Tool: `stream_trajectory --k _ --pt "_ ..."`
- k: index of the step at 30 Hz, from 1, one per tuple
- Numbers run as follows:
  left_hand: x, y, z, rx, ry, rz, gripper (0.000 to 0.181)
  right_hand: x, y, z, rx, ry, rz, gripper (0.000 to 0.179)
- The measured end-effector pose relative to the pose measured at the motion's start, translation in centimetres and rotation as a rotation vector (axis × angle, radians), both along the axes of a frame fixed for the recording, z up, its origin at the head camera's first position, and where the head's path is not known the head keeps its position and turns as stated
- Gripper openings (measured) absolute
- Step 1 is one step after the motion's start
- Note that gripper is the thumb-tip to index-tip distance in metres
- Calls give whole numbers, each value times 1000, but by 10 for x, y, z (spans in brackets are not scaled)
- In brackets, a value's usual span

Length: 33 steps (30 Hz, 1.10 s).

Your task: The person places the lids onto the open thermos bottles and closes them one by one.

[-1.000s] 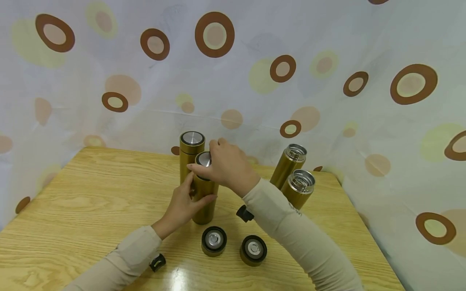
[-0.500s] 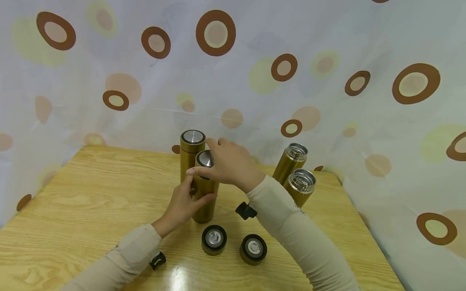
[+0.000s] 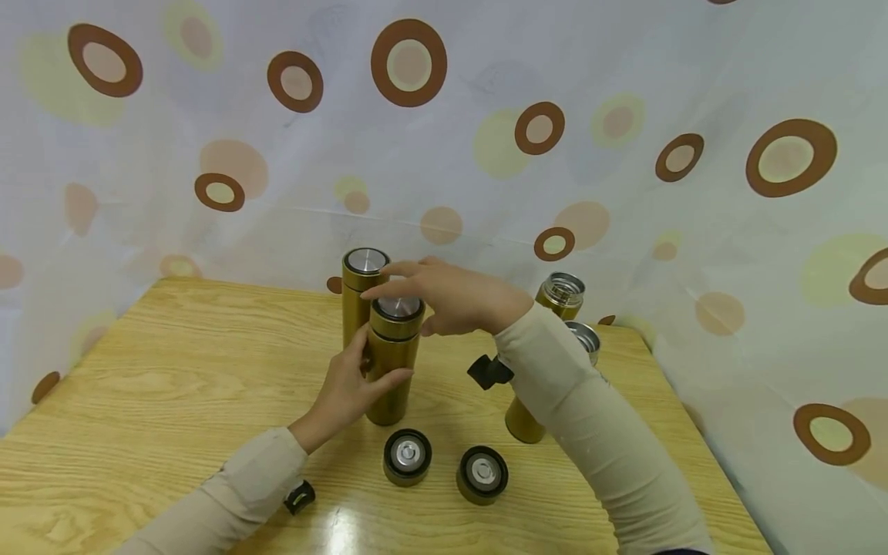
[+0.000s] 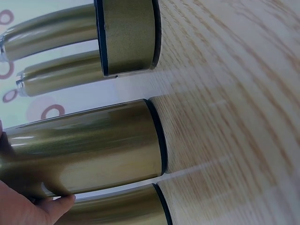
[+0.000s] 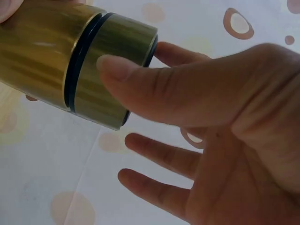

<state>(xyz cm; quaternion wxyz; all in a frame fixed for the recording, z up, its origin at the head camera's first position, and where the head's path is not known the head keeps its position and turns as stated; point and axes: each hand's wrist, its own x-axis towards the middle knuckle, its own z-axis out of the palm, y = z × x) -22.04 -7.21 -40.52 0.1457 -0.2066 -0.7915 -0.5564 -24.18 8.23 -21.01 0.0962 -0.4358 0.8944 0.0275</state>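
Note:
A gold flask (image 3: pixel 390 366) with a steel-topped lid (image 3: pixel 397 321) stands upright on the table, and my left hand (image 3: pixel 348 391) grips its body from the left. In the left wrist view the fingers (image 4: pixel 57 206) curl against that flask. Over the lid hovers my right hand (image 3: pixel 451 297), its fingers spread and extended. The right wrist view has the thumb (image 5: pixel 124 72) beside the lid's side, the other fingers apart beyond the top. A narrow dark gap runs between lid and body. Just behind stands a second lidded gold flask (image 3: pixel 355 304).
Two lidless gold flasks, one farther back (image 3: pixel 560 297) and one nearer (image 3: pixel 525 422), stand on the right, partly hidden by the right arm. Two lids, one left (image 3: pixel 407 458) and one right (image 3: pixel 482 475), lie upside down in front on the wooden table (image 3: pixel 173 385).
My right hand has let go of the lid, spread its fingers and swung its wrist up and right. The lid's top shows more. My left hand keeps its grip.

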Motion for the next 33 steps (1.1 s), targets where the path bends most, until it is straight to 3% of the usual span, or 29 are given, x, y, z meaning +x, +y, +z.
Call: stream_trajectory --k 9,33 --pt "-1 0 -1 -4 1 6 73 -6 -4 -3 2 -32 62 71" --pt "-1 0 -2 -2 22 -7 70 -4 -5 -12 -7 40 -53 62"
